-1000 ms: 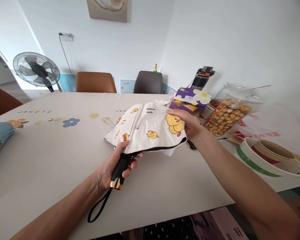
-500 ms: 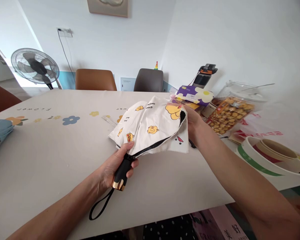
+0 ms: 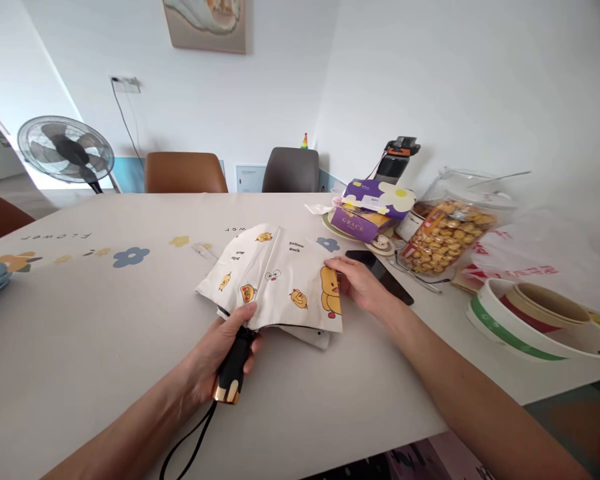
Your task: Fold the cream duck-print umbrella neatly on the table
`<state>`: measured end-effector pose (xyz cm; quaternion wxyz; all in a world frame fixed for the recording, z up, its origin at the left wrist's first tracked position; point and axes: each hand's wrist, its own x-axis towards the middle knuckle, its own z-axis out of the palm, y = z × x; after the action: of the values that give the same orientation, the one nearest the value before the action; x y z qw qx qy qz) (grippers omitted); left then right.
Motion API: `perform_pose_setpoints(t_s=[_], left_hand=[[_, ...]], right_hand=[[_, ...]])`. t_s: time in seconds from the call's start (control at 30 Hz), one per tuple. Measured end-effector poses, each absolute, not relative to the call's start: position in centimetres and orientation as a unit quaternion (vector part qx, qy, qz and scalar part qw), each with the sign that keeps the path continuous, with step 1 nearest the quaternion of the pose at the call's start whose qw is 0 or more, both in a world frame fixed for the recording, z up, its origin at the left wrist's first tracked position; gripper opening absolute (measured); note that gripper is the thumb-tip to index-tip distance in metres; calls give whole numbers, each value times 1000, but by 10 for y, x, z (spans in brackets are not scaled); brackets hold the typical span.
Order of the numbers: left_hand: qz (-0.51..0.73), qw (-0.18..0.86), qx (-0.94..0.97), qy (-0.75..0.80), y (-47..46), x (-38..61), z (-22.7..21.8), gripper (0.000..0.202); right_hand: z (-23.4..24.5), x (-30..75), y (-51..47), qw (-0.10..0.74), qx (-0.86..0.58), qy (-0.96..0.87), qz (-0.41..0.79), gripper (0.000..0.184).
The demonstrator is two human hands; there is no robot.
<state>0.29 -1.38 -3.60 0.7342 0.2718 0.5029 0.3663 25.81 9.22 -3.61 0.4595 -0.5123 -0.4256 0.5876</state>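
The duck-print umbrella point(image 3: 285, 277) sits mid-view over the counter point(image 3: 350, 400), its black handle point(image 3: 234, 363) toward seven o'clock. The left hand point(image 3: 225, 350) has its fingers wrapped snugly round that handle; the right hand point(image 3: 357, 283), at three o'clock, pinches the canopy's edge, fingers nearly together. Since half a second ago that raised edge has dropped flatter, which seems to leave the cloth easier to arrange. A phone point(image 3: 387, 277), now in fuller view, lies beyond at three.
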Motion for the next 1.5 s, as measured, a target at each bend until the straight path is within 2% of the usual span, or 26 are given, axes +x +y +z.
perform_pose_setpoints(t_s=[0.2, 0.27, 0.4, 0.5, 0.57, 0.73, 0.83, 0.93, 1.0, 1.13, 1.2, 1.27, 1.5], left_hand=[[377, 705, 248, 547, -16, 9, -27, 44], [384, 704, 242, 546, -15, 9, -26, 45], [398, 703, 229, 543, -14, 8, -27, 43], [408, 703, 226, 537, -13, 8, -30, 43], [416, 703, 226, 531, -13, 8, -31, 43], [430, 700, 219, 526, -12, 10, -26, 40], [422, 699, 230, 529, -13, 9, -25, 40], [436, 685, 255, 525, -15, 9, -30, 41], [458, 667, 278, 518, -16, 10, -34, 42], [512, 606, 329, 513, -17, 12, -37, 41], [550, 568, 344, 507, -17, 12, -36, 38], [589, 546, 340, 489, -17, 11, -34, 36], [592, 631, 256, 430, -17, 6, -31, 42]], right_hand=[[-37, 256, 86, 581, -540, -482, 373, 20], [-37, 253, 82, 556, -534, -461, 440, 21], [-41, 248, 76, 395, -477, -432, 655, 19], [-43, 248, 77, 355, -484, -436, 671, 21], [-45, 251, 80, 365, -522, -459, 619, 19], [-48, 259, 88, 392, -627, -568, 361, 10], [-42, 261, 86, 448, -623, -565, 303, 12], [-30, 257, 76, 501, -553, -559, 361, 25], [-24, 250, 66, 480, -473, -579, 458, 33], [-18, 223, 43, 313, -341, -625, 628, 36], [-15, 204, 31, 230, -319, -634, 666, 36], [-12, 184, 18, 193, -321, -631, 679, 33], [-18, 132, -1, 247, -292, -477, 791, 26]])
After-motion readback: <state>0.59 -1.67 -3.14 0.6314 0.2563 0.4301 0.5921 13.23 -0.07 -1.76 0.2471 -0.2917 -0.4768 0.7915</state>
